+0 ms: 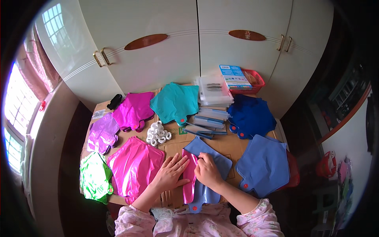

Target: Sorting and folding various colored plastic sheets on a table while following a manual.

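Note:
My left hand [170,173] lies flat with fingers stretched out, its fingertips pressing on a folded strip of shiny pink foil balloon [189,189]. This strip rests on a flat periwinkle-blue foil balloon [217,156], whose tab with a red dot points toward me. Curled closed, my right hand [208,170] meets the strip's right edge with its fingertips, which seem to pinch the foil; the exact grip is partly hidden. Left of my left hand, a pile of pink foil balloons [136,168] lies flat. More periwinkle-blue foil balloons [263,166] lie to the right of my right arm.
Cardboard [171,140] covers the table. Around it lie green [94,177], lilac [103,132], magenta [134,108], teal [175,103] and dark blue [252,116] foil piles. White rings [158,133], flat folded packets [207,121], clear sleeves [213,91] and a red basket [256,79] stand farther back.

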A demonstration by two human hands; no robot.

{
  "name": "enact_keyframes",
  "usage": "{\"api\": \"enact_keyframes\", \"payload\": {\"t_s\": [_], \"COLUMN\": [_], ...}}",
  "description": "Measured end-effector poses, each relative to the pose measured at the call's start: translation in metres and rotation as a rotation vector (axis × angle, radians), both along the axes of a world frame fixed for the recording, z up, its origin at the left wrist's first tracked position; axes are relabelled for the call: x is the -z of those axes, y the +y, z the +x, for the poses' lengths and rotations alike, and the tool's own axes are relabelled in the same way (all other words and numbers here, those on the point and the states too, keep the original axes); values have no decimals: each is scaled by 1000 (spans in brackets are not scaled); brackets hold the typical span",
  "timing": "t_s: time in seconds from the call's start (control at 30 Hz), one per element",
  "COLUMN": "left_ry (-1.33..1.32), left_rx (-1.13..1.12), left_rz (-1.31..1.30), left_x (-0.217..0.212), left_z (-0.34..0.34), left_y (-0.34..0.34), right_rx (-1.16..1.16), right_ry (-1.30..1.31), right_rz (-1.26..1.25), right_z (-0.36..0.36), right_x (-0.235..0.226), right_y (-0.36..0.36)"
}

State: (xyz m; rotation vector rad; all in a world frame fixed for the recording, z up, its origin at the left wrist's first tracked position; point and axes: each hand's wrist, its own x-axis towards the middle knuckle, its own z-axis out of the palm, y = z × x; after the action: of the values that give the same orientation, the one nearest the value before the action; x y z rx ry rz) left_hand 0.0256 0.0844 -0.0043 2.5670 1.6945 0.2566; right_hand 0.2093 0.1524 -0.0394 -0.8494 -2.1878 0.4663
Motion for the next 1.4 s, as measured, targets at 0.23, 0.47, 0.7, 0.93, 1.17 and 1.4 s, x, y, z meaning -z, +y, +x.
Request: {"api": "enact_keyframes", "payload": {"t_s": [0.23, 0.47, 0.7, 0.93, 1.17, 1.4], "left_ry": [25, 87, 107, 82, 41, 101], "left_rx": [-12, -18, -25, -23, -14, -34], "left_rz": [-16, -41, -18, -20, -52, -71], "left_x": [4, 5, 5, 9, 8, 6], "left_z": [2, 3, 2, 1, -5, -20], "left_y": [0, -1, -2, -2, 1, 27], "right_rx": [4, 2, 105, -104, -77, -76], "right_ry": [-5, -5, -108, -332, -338, -404], "right_rz": [0, 22, 81, 102, 94, 87], "right_z": [0, -1, 1, 13, 18, 19], "right_x": [0, 0, -31, -25, -19, -21], "right_y": [0, 0, -12, -40, -39, -43]}}
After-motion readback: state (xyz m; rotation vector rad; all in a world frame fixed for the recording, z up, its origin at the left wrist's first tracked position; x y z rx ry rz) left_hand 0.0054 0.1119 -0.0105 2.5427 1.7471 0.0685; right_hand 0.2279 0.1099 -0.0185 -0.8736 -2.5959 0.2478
